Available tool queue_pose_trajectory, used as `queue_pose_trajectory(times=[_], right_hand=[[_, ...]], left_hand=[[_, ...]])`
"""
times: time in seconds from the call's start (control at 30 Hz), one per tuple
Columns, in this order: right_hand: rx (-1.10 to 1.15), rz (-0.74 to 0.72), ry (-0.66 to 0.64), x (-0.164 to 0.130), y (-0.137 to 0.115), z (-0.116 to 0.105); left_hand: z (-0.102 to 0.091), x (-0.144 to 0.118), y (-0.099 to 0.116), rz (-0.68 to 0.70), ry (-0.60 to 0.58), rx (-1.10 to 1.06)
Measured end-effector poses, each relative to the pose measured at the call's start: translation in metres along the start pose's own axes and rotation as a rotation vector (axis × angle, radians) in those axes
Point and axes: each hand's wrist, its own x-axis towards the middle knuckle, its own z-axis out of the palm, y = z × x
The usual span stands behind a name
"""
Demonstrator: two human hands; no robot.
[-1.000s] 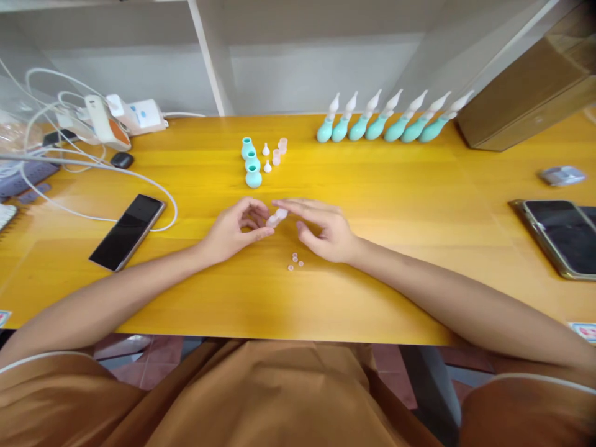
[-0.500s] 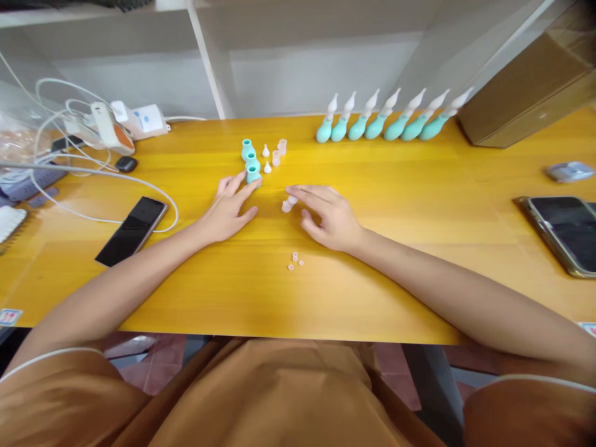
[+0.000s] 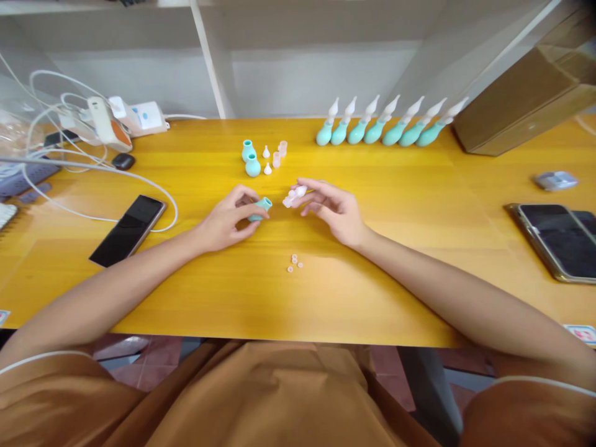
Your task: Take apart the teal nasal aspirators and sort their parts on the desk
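Mouth tipped toward 2 o'clock, a teal bulb sits in the left hand, its thumb and fingers closed around it. Between 2 and 3 o'clock from it, just apart, a clear-and-white nozzle rests in the loosely curled fingers of the right hand. The nozzle's long axis runs from 8 to 2 o'clock, clear end facing the bulb and white tip away, the two nearly in line. Small rings lie at 6 o'clock from the nozzle; seven tipped teal bulbs line up between 1 and 2. A sticker at the table edge, at 4 o'clock, carries marks too small to read.
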Motion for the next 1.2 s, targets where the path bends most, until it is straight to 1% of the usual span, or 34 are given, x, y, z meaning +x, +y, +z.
queue_pose_trajectory(times=[0.07, 0.13, 0.23, 0.3, 0.43, 0.67, 0.8, 0.87, 1.0, 1.2], right_hand=[[0.095, 0.043, -0.001, -0.001, -0.001, 0.001], [0.173, 0.067, -0.028, -0.003, -0.004, 0.005], [0.206, 0.066, -0.081, -0.006, -0.007, 0.013], [0.153, 0.034, -0.088, -0.008, -0.008, 0.015], [0.04, -0.043, -0.052, -0.008, -0.008, 0.015], [-0.004, -0.038, -0.059, -0.007, -0.007, 0.014], [-0.039, -0.06, -0.081, -0.008, -0.007, 0.014], [-0.119, -0.095, -0.08, -0.008, -0.007, 0.014], [-0.348, -0.203, -0.035, -0.008, -0.01, 0.017], [-0.494, -0.253, -0.04, -0.008, -0.014, 0.019]], left_hand=[[0.001, -0.001, 0.005, 0.031, -0.041, -0.014], [0.003, -0.003, 0.01, 0.056, -0.052, -0.005], [0.004, -0.005, 0.016, 0.086, -0.074, 0.013], [0.004, -0.005, 0.018, 0.09, -0.083, 0.01], [0.003, -0.004, 0.019, 0.066, -0.078, -0.016], [0.004, -0.004, 0.016, 0.103, -0.078, 0.005], [0.005, -0.005, 0.016, 0.101, -0.073, 0.034], [0.005, -0.005, 0.016, 0.093, -0.067, 0.043], [0.006, -0.006, 0.015, 0.102, -0.071, 0.05], [0.007, -0.008, 0.015, 0.105, -0.127, 0.094]])
